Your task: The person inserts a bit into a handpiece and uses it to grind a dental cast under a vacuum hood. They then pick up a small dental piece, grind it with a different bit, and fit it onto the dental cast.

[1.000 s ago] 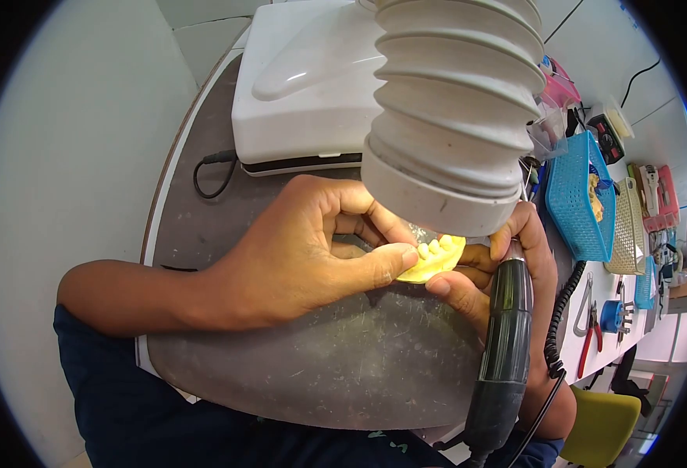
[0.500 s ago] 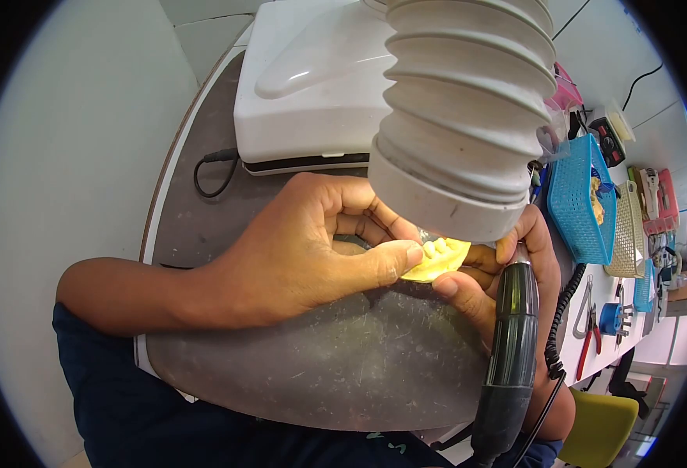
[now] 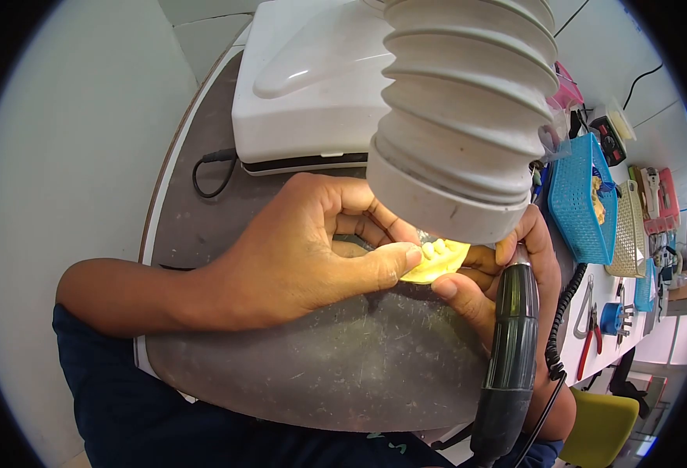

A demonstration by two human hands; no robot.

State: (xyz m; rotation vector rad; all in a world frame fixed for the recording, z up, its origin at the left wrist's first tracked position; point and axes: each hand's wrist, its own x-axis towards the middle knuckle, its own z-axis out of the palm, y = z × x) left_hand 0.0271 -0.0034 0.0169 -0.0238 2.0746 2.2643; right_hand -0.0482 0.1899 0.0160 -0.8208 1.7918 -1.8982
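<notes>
Between the thumb and fingers of my left hand (image 3: 297,261) is a yellow dental model (image 3: 435,271) with whitish teeth along its upper edge. My right hand (image 3: 474,303) is closed around a black rotary handpiece (image 3: 513,335), which stands nearly upright with its metal nose at the top. The right thumb and fingertips also reach the model's right end. The handpiece's bur is hidden. Just above the model hangs the wide mouth of a white ribbed suction hose (image 3: 453,183), which covers some of the fingertips.
A white machine housing (image 3: 312,117) sits behind my hands on the scratched grey work surface (image 3: 320,374). To the right are a blue basket (image 3: 581,207), a cream basket (image 3: 628,234), red-handled pliers (image 3: 590,343) and a coiled black cord (image 3: 559,327). A yellow-green chair (image 3: 599,425) stands lower right.
</notes>
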